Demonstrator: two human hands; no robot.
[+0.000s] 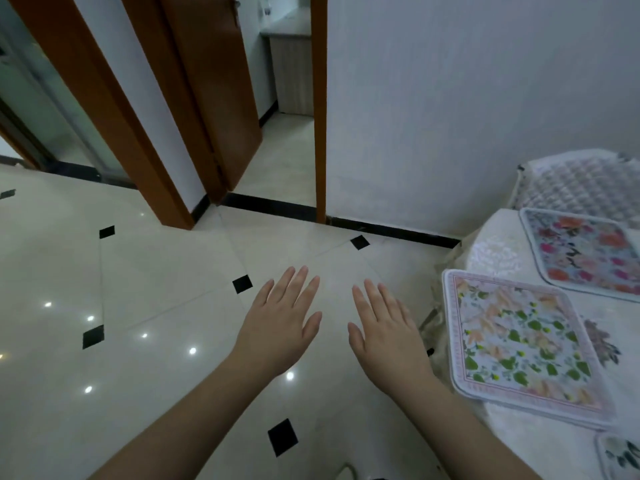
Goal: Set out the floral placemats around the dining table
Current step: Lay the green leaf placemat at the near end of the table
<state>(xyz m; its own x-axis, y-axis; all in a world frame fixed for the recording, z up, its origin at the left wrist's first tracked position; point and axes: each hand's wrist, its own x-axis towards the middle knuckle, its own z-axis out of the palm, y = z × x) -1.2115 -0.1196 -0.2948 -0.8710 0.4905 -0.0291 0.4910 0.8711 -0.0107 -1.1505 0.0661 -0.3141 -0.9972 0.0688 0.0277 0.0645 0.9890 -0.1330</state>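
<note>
The dining table (498,254), covered in a white patterned cloth, fills the right edge of the head view. A placemat with green leaves and peach flowers (519,341) lies flat near its left rim. Farther back lies a placemat with red and pink flowers (585,251). The corner of a third placemat (620,455) shows at the bottom right. My left hand (280,320) and my right hand (388,327) hover palm down over the floor, left of the table, fingers straight and holding nothing.
A chair with a quilted grey cushion (581,185) stands behind the table against the white wall. The glossy tiled floor (138,306) with black diamond insets spreads to the left. An open brown door (214,91) leads to another room.
</note>
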